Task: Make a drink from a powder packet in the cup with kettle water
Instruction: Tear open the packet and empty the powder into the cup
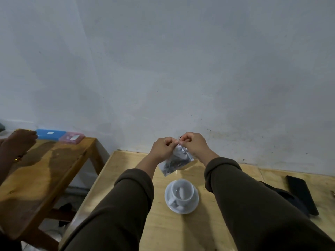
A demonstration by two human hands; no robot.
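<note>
Silvery packet (175, 162) hangs at frame centre, its top edge pinched shut between left hand (164, 147) and right hand (192, 143), above the white cup (182, 193) on its saucer (194, 201). A sharp tear could scatter the contents across the pale wooden table (181, 232). Bare grey wall (181, 69) fills the upper frame; a second table (45, 169) sits at left.

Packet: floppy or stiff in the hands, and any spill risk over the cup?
The packet likely handles floppy and light: it hangs creased from the left hand and right hand pinching its top. Its shiny film may be slippery. Spills would probably land near the cup below.
</note>
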